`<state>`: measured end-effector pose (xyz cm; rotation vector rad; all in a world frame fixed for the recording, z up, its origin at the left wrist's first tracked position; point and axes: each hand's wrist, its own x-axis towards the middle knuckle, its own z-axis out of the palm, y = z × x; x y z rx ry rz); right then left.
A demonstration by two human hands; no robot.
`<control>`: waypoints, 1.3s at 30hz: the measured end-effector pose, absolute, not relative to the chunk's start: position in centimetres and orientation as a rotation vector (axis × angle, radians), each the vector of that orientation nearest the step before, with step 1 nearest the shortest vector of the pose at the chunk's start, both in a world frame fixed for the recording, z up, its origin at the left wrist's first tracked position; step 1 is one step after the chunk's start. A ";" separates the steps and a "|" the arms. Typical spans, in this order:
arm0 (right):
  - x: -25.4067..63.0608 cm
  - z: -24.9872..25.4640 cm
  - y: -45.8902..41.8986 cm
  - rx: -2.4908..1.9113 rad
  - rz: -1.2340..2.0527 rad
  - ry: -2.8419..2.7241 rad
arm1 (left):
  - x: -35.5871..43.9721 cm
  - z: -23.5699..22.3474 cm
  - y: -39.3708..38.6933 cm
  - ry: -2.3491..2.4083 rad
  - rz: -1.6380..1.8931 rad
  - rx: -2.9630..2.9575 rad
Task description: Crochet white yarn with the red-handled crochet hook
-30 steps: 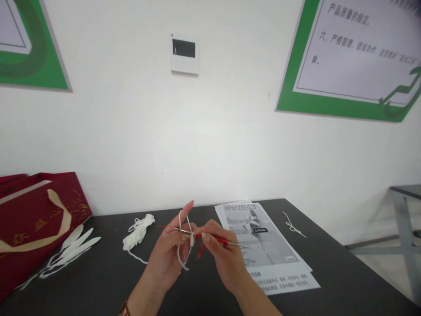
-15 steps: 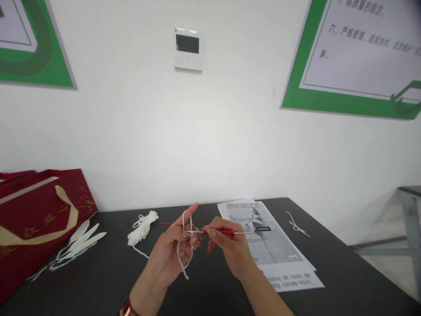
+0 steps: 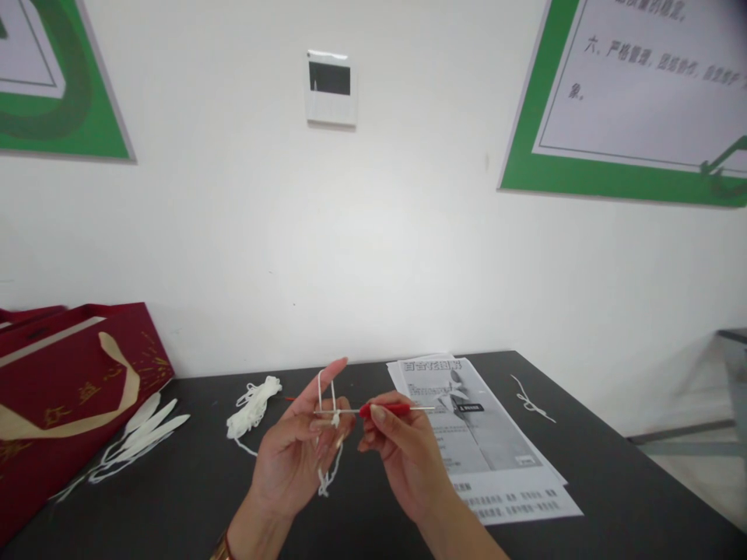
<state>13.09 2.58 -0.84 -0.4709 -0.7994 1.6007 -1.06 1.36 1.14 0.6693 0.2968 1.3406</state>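
Observation:
My right hand [image 3: 405, 451] pinches a crochet hook [image 3: 385, 409] by its red grip, the metal shaft pointing left. Around the raised forefinger of my left hand [image 3: 300, 443] runs a strand of white yarn [image 3: 334, 389]; its thumb and other fingers close on the yarn below. The hook's tip passes through the yarn at a small knot or loop between the two hands. Loose yarn ends dangle beneath my left fingers. Left of that hand lies a bundle of white yarn [image 3: 252, 408], with a strand trailing toward the hand.
Printed sheets [image 3: 490, 443] lie on the dark table [image 3: 612, 490] at right, partly behind my right hand. Farther right is a small tied piece of yarn [image 3: 530, 403]. White crocheted petals or leaves [image 3: 143, 432] rest at left beside a dark red gift bag [image 3: 75, 389].
The hook has shifted a little left and lies more level, its tip now further past the yarn. A small knot shows on it, and the hanging ends sit bunched together.

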 end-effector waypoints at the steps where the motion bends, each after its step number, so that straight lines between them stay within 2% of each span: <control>1: 13.0 -0.8 2.4 -0.446 1.624 -0.780 | -1.0 1.1 1.3 0.291 1.337 0.682; 11: 13.2 -0.3 2.1 -0.410 1.523 -0.806 | -0.9 1.7 0.6 0.412 1.522 0.850; 18: 13.5 -0.7 1.5 -0.541 1.057 -1.153 | -0.3 1.3 0.8 0.499 1.605 0.825; 26: 13.3 -1.3 2.7 -0.482 1.390 -0.907 | -1.5 1.1 2.1 0.545 1.538 0.668; 33: 13.5 -1.9 3.3 -0.574 1.252 -1.044 | -1.8 0.3 2.9 0.674 1.459 0.698; 39: 13.6 -2.8 4.2 -0.606 1.263 -1.022 | -1.9 -0.2 3.4 0.689 1.384 0.679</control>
